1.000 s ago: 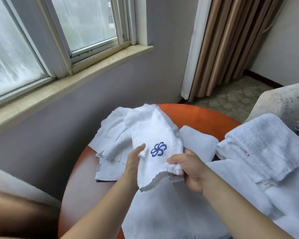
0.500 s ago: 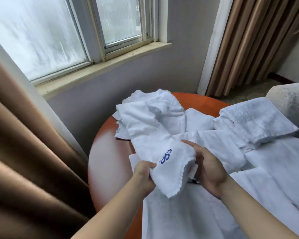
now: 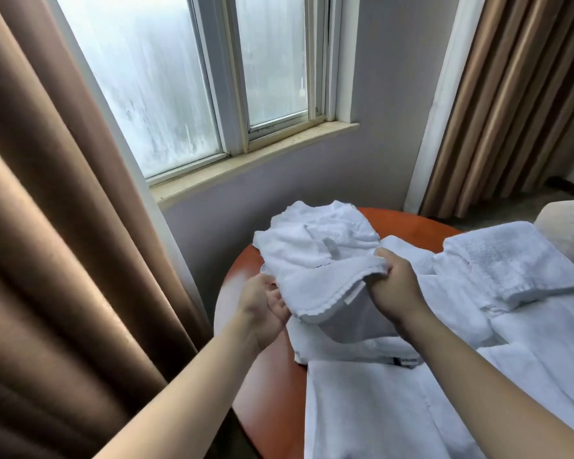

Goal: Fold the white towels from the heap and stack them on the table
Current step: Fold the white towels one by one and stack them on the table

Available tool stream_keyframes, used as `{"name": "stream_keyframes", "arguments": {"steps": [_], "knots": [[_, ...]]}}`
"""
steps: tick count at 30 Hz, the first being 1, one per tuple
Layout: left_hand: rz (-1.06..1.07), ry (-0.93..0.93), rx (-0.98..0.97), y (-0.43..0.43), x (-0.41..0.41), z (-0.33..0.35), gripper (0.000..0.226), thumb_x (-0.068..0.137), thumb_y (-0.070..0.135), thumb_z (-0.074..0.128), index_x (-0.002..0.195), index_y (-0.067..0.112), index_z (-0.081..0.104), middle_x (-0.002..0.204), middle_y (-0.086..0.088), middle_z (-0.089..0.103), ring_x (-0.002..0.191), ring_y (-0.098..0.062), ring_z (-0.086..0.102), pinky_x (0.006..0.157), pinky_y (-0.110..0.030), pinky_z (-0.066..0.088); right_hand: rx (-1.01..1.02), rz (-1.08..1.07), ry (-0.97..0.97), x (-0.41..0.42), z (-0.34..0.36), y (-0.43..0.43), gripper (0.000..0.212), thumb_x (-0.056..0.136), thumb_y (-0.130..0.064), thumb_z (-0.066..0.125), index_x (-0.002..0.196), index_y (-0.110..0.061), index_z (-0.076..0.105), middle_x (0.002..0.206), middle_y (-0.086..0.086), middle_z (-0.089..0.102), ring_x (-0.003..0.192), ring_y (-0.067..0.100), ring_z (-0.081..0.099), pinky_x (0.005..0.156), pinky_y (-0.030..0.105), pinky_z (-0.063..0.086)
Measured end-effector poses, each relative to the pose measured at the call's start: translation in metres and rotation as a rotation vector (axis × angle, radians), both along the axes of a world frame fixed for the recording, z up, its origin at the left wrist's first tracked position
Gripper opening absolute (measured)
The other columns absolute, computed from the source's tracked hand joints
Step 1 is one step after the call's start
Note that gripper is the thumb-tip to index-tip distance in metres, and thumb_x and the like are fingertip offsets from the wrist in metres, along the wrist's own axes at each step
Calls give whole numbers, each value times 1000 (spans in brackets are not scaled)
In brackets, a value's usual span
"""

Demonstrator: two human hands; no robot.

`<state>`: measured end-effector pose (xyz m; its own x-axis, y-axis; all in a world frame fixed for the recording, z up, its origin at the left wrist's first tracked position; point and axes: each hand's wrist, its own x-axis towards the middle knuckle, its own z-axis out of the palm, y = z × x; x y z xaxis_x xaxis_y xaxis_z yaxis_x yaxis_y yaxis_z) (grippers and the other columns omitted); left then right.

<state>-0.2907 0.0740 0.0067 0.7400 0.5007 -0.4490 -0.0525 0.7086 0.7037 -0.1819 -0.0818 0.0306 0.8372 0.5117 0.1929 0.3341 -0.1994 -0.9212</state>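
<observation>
Head view: the towel point(image 3: 322, 276) is held just above the table point(image 3: 246, 376), its far part draped over other white cloth at the table's far edge. The left hand point(image 3: 262, 306) grips the near-left edge from below. The right hand point(image 3: 395, 286) pinches the hem, fingers curled round it, and the hands are apart. Judgement: to fold well, find two matching corners, draw the hem taut, then lay the towel flat before halving (terry is limp and likely to bunch). The heap point(image 3: 395, 409) lies below the forearms. Versus 0.5 s ago: the blue emblem is out of sight, the towel has turned, the hands are wider apart, and the view has swung toward the curtain point(image 3: 63, 260).
</observation>
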Motion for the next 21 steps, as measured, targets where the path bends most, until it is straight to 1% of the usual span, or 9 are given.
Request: {"name": "stream_keyframes", "arguments": {"steps": [3, 6, 9, 11, 13, 15, 16, 18, 21], "knots": [[-43, -159, 180, 9, -4, 19, 60, 80, -10, 30, 125, 23, 51, 117, -11, 63, 83, -22, 60, 53, -31, 55, 25, -25, -15, -3, 19, 17, 12, 89, -9, 55, 87, 0, 61, 82, 7, 66, 77, 16, 55, 71, 30, 47], [-197, -39, 755, 16, -4, 23, 80, 58, -5, 52, 129, 31, 55, 129, -9, 55, 84, -16, 58, 63, -28, 51, 7, -52, -32, -1, 33, 32, 15, 86, -1, 50, 92, 11, 56, 89, 25, 63, 75, 27, 54, 68, 36, 47], [-87, 166, 1373, 19, -5, 23, 61, 68, 15, 76, 125, 30, 60, 113, 2, 54, 102, -16, 54, 88, -28, 46, 18, -92, 46, 3, 45, 40, 15, 86, -3, 49, 91, 10, 55, 81, 18, 61, 76, 27, 54, 67, 38, 47], [112, 370, 1805, 22, -4, 25, 36, 77, 36, 65, 111, 24, 69, 96, 0, 48, 92, -22, 48, 79, -31, 38, 14, -122, 94, 6, 48, 43, 19, 88, -8, 50, 94, 6, 60, 89, 18, 66, 83, 28, 60, 74, 44, 52], [232, 311, 2027, 26, -1, 27, 33, 83, 42, 53, 96, 20, 73, 93, -4, 53, 86, -26, 50, 74, -33, 37, 8, -130, 138, 9, 49, 46, 23, 90, -17, 53, 96, 1, 65, 98, 17, 69, 88, 29, 63, 79, 45, 54], [161, 61, 2036, 28, 2, 30, 30, 90, 37, 50, 95, 14, 69, 99, -7, 61, 89, -27, 56, 74, -34, 44, -25, -112, 162, 11, 50, 48, 31, 93, -31, 53, 96, -3, 66, 100, 15, 69, 89, 24, 61, 77, 40, 52], [91, -2, 1934, 24, 3, 35, 28, 93, 34, 48, 98, 12, 66, 99, -5, 63, 90, -26, 58, 74, -34, 46, -110, -102, 113, 13, 51, 48, 36, 95, -38, 49, 96, -7, 66, 99, 13, 68, 94, 25, 61, 80, 39, 50], [36, 19, 1664, 19, 4, 37, 30, 97, 35, 43, 107, 12, 61, 99, -2, 67, 92, -25, 61, 75, -37, 47, -422, -105, -85, 18, 52, 46, 43, 98, -47, 37, 99, -12, 61, 103, 10, 65, 101, 32, 57, 81, 38, 45], [26, 142, 1540, 19, 4, 35, 23, 102, 30, 41, 111, 15, 55, 93, -1, 67, 88, -26, 60, 69, -36, 41, -790, -125, -245, 24, 50, 41, 40, 100, -48, 31, 104, -14, 51, 117, 14, 60, 107, 37, 53, 76, 36, 36]]}}
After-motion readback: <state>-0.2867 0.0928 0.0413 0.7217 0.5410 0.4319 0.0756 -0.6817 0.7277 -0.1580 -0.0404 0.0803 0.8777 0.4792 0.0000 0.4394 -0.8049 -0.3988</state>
